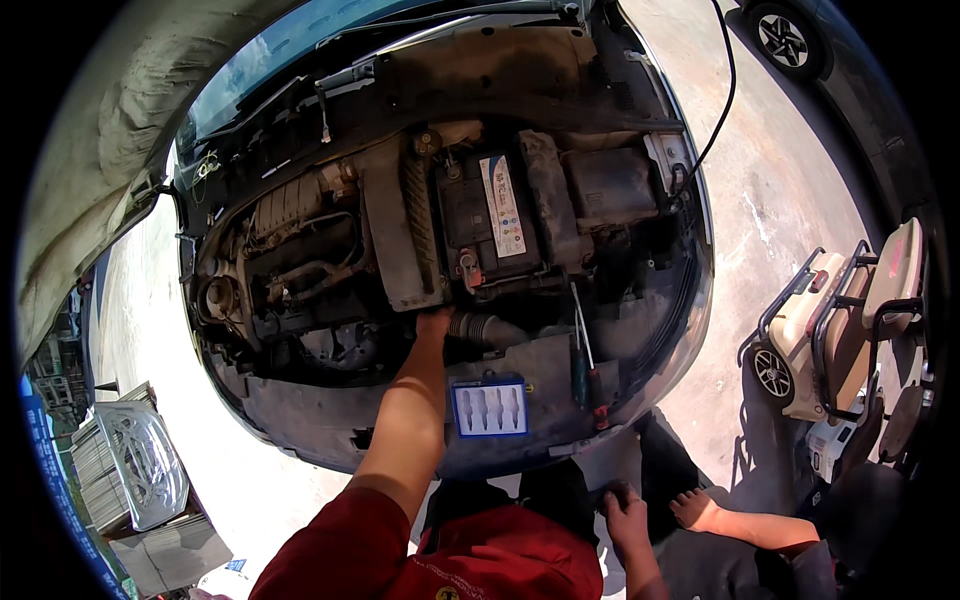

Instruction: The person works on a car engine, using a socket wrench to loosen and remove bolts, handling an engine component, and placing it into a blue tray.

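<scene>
My left arm stretches into the car's engine bay, and my left hand (433, 322) is down by the end of a long dark plastic cover (398, 235). Its fingers are hidden there, beside a ribbed air hose (480, 330). Low beside my right thigh, my right hand (626, 517) is curled closed; what it holds, if anything, is too dark to make out. A blue-edged box (490, 408) with several spark-plug shapes pictured on it lies on the front panel. To its right rest a screwdriver with a red handle (599, 405) and a tool with a dark green handle (580, 378).
A battery (500, 215) sits mid-bay, beside a black box (608, 187). Close on my right stands a person in dark clothes, one hand (695, 510) at their leg. A beige wheeled cart (810, 330) and another car (860, 120) stand right; a clear-wrapped part (145, 465) is at left.
</scene>
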Demonstrator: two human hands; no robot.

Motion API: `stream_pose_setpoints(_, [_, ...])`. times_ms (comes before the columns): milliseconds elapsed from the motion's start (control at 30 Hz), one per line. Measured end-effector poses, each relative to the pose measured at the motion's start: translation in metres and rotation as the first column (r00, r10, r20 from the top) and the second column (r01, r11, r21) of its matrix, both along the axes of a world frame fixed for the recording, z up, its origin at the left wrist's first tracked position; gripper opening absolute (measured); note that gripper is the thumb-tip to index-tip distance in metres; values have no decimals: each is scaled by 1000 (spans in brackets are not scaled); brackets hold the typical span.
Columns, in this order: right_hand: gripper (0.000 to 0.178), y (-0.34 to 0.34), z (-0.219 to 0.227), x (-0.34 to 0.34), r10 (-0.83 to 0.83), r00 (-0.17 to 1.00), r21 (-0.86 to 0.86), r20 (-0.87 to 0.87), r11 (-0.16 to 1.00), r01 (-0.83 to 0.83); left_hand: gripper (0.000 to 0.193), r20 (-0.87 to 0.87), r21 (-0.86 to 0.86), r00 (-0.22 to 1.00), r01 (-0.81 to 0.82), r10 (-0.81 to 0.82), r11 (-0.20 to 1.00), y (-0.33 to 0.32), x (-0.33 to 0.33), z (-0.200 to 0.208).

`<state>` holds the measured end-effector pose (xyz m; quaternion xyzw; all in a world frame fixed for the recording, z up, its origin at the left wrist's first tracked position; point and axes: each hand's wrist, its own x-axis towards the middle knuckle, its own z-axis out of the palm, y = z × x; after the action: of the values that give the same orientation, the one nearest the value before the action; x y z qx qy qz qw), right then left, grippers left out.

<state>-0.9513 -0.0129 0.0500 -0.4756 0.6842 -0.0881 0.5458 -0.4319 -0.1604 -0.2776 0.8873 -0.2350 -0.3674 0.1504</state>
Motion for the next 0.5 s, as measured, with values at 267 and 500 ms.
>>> stream_pose_setpoints(267, [19,-51,-10,-5,77,997,69,10,995,-77,73,100,79,944,309,-315,948,3,-6,30])
stream_pose_setpoints(500, [18,-57,-15,27,118,990,99,77,987,-126,74,-390,-219,881,-370,267,903,18,-13,19])
